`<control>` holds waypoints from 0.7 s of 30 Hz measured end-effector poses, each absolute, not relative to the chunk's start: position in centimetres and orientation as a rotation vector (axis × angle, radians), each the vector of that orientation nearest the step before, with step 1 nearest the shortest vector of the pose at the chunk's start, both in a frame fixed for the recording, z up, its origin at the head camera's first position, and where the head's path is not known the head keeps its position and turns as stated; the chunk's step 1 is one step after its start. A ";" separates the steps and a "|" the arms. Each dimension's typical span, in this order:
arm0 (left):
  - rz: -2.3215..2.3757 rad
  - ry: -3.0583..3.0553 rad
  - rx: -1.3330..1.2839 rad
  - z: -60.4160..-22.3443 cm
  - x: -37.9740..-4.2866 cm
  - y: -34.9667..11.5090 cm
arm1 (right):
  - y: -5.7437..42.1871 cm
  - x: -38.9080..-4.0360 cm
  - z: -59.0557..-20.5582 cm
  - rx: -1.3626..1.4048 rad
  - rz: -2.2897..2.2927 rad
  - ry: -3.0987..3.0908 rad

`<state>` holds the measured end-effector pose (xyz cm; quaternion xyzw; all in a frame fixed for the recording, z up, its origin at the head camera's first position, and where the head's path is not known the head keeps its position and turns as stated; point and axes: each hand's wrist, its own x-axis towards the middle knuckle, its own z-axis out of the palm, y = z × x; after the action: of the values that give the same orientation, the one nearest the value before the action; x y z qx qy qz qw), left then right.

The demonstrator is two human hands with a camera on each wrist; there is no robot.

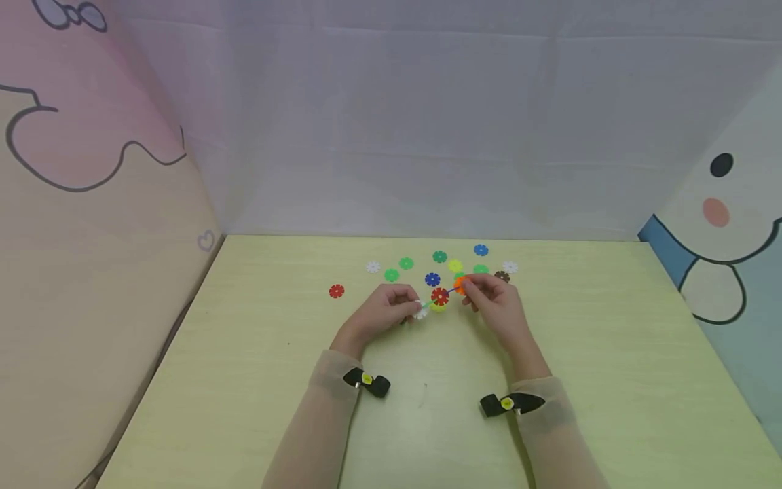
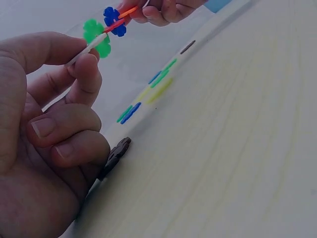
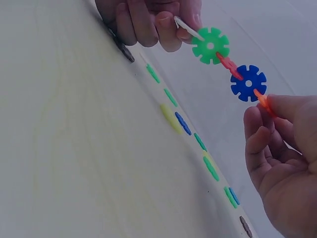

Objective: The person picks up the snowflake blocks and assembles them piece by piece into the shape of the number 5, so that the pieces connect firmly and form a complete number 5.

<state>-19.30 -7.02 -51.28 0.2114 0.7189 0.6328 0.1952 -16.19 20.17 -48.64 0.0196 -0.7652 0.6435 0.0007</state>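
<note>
Between my two hands hangs a chain of notched plastic snowflake discs, slotted together edge to edge above the table. My left hand pinches the white disc at one end between thumb and forefinger. At the other end, my right hand pinches the orange disc. In the right wrist view, the green disc, the red disc and the blue disc link the two ends. The green and blue discs face that camera, while the red one is nearly edge-on.
Loose discs lie on the pale wooden table beyond the hands, among them a red disc at left, a dark blue disc and a white disc. A brown disc lies beside the left hand. A pale curtain stands behind.
</note>
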 end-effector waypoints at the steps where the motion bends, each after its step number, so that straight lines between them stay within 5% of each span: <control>1: 1.772 2.011 0.592 -51.2 -19.3 -7.1 | 20.2 -16.2 -48.6 0.053 2.019 -2.417; 21: 1.907 2.220 0.310 -51.1 -19.7 -7.4 | 18.9 -16.3 -49.9 0.233 1.507 -2.954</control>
<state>-19.72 -7.39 -51.07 0.1048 0.7506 0.6448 0.0994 -16.28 18.93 -49.90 0.0698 -0.8848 0.4516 -0.0911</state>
